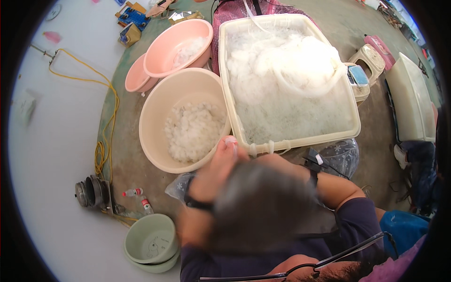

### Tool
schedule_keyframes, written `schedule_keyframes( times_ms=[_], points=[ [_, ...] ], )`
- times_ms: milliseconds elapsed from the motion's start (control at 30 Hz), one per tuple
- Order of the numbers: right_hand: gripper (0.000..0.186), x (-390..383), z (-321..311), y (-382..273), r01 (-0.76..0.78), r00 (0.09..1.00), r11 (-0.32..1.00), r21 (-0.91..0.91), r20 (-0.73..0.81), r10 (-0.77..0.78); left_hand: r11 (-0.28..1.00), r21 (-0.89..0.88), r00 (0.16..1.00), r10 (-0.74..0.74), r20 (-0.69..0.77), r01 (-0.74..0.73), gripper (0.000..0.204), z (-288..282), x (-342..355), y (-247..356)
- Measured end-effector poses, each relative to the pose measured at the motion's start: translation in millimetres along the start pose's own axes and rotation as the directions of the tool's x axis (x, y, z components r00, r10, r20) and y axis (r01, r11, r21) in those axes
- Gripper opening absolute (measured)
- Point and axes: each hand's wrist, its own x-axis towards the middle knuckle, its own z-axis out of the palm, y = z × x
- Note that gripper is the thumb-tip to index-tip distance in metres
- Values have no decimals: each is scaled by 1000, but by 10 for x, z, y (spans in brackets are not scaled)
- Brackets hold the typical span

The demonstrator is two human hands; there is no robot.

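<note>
At the near rim of a large cream tub (pixel 291 143), my left hand (pixel 222 157) is closed, with a small wet white tuft (pixel 230 140) between thumb and fingers. My right hand (pixel 278 163) is beside it, close under the same rim. A blurred dark shape covers its fingers, so its grip does not show. White fibre strands (pixel 271 146) hang over the rim above it. Cloudy water fills the tub, and a thick white fibre mass (pixel 300 56) lies there over a pale hoop (pixel 310 93). Left of it, a beige basin (pixel 152 110) holds many white cocoon-like lumps (pixel 190 136).
Two pink basins (pixel 155 58) stand at the far left, the larger with white fibre inside. Stacked green basins (pixel 150 239), small bottles (pixel 147 205) and a yellow cord (pixel 114 122) are along the left wall. Stools (pixel 369 61) and a white bin (pixel 411 101) stand right.
</note>
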Motion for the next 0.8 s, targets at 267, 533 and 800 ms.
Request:
schedule_keyframes(
  times_ms=[267,533,800],
  points=[
    [24,289,-786,-32,92,898,976,197,-439,4,890,455,996,32,-80,8,38,-757,131,-188],
    [31,-8,276,306,353,900,884,307,145,-410,970,123,949,-230,216,207,45,-727,130,-1129],
    [63,-96,526,1149,-14,986,998,-59,-165,4,680,730,983,169,-68,-66,22,-800,128,-1262]
  ],
)
